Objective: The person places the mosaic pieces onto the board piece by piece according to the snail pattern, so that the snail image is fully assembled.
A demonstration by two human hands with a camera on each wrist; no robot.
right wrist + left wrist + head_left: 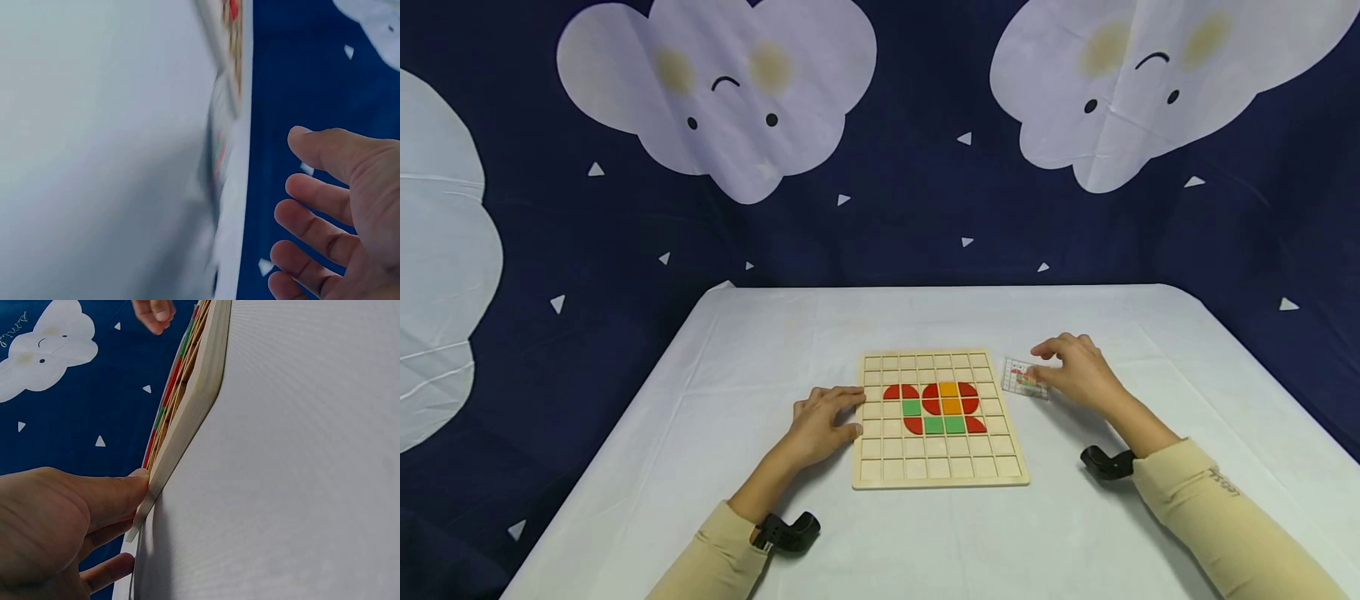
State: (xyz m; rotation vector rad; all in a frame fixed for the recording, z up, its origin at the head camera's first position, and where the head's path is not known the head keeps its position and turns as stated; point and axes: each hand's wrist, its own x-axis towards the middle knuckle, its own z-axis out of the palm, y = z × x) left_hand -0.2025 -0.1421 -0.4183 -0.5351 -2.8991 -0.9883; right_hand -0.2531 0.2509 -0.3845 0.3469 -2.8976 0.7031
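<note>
A square wooden grid board (880, 471) lies flat on the white table, with red, green and orange pieces (932, 425) in several of its cells. At its left edge, my left hand (822, 427) touches the rim with thumb and fingertips. The left wrist view shows the thumb (119, 494) against the board's side (194, 394). Right of the board lies a small transparent card (1017, 379) printed with a grid and a coloured pattern. My right hand (1078, 372) hovers over the card's right part, fingers loosely bent. Nothing shows between those fingers in the right wrist view.
White cloth covers the table (790, 325). Behind it hangs a dark blue curtain (910, 225) with clouds and small triangles. A black device (793, 533) is strapped to the left wrist and another black device (1107, 463) to the right.
</note>
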